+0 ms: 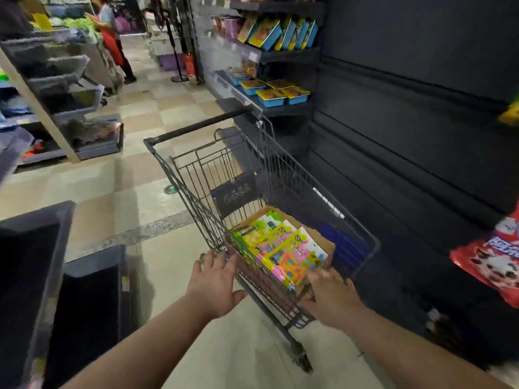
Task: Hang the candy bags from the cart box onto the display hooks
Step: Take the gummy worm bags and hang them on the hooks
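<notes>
A: Which step is in hand here?

B: The pick-up, I'd judge. No bag is out of the cart yet. Starting at the left, the left hand (pixel 216 284) is stretched forward with its fingers straight and spread, their tips at the near left wall of the grey wire shopping cart (pixel 179 175). Its grip is wide open and has hold of nothing. Whether the tips touch the wire, I cannot tell.

A: And the goods?

B: The bright yellow, green and pink plastic candy bags (pixel 280 248) lie flat and overlapping in the brown cardboard box (pixel 323 240). The box sits on the cart's floor towards its near end.

A: The other hand?

B: The right hand (pixel 331 296) reaches over the cart's near rim, with its fingers at the near end of the closest bag and its thumb lower down. It is blurred, so I cannot tell whether its grip has closed on that bag or only touches it.

A: What does the next move call for?

B: Probably a pinch on the top bag alone and a lift clear of the rim. After that comes a turn right to the dark slatted display panel (pixel 421 136), where a red plastic bag with a cow picture (pixel 491 262) hangs at the right edge. The hooks are too dark to make out, so one must be found first. Then the bag's hole must be lined up with it.
</notes>
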`<state>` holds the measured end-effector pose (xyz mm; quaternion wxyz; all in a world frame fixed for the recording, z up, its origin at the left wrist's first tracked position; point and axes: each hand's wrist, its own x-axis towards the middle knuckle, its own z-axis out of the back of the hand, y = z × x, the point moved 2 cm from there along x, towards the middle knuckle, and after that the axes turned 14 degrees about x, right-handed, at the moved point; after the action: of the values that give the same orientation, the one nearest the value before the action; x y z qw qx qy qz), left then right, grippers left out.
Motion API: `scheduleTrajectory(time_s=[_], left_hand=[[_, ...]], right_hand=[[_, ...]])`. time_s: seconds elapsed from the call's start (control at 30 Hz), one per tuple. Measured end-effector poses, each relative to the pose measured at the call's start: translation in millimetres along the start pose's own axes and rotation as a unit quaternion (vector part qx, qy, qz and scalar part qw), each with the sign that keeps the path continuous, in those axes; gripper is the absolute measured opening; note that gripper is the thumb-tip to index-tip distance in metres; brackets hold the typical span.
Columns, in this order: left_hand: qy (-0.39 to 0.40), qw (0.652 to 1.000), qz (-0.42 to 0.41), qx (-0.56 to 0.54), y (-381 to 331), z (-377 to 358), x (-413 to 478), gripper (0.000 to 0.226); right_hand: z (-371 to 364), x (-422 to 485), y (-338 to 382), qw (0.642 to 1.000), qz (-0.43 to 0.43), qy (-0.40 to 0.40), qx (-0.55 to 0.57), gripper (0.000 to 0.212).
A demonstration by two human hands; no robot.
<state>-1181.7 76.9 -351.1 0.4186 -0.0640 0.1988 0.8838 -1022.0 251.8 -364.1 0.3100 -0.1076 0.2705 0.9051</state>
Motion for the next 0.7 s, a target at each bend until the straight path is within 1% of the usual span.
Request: scheduleTrajectory(time_s=[0.07, 0.17, 0.3, 0.43, 0.57, 0.7], left_hand=[[0.000, 1.000, -0.027, -0.003, 3, -3, 20, 0.085], [0.005, 0.997, -0.071, -0.010, -7, -2, 50, 0.085], [0.017, 0.994, -0.106, -0.001, -22, 3, 92, 0.085], [0.034, 0.993, -0.115, 0.015, -28, 7, 130, 0.085], [0.069, 0.988, -0.128, 0.055, -27, 5, 172, 0.086], [0.094, 0.986, -0.129, 0.053, -41, 0, 207, 0.088]], right_hand=[[-4, 5, -1, 1.000, -0.027, 0.005, 0.005, 0.065], [-1, 16, -12, 0.998, -0.063, -0.011, 0.019, 0.056], [6, 44, -31, 0.994, -0.109, 0.002, 0.028, 0.065], [15, 82, -47, 0.994, -0.108, 0.001, 0.024, 0.060], [21, 117, -57, 0.992, -0.110, 0.032, 0.056, 0.067], [27, 141, -75, 0.989, -0.120, 0.055, 0.067, 0.068]])
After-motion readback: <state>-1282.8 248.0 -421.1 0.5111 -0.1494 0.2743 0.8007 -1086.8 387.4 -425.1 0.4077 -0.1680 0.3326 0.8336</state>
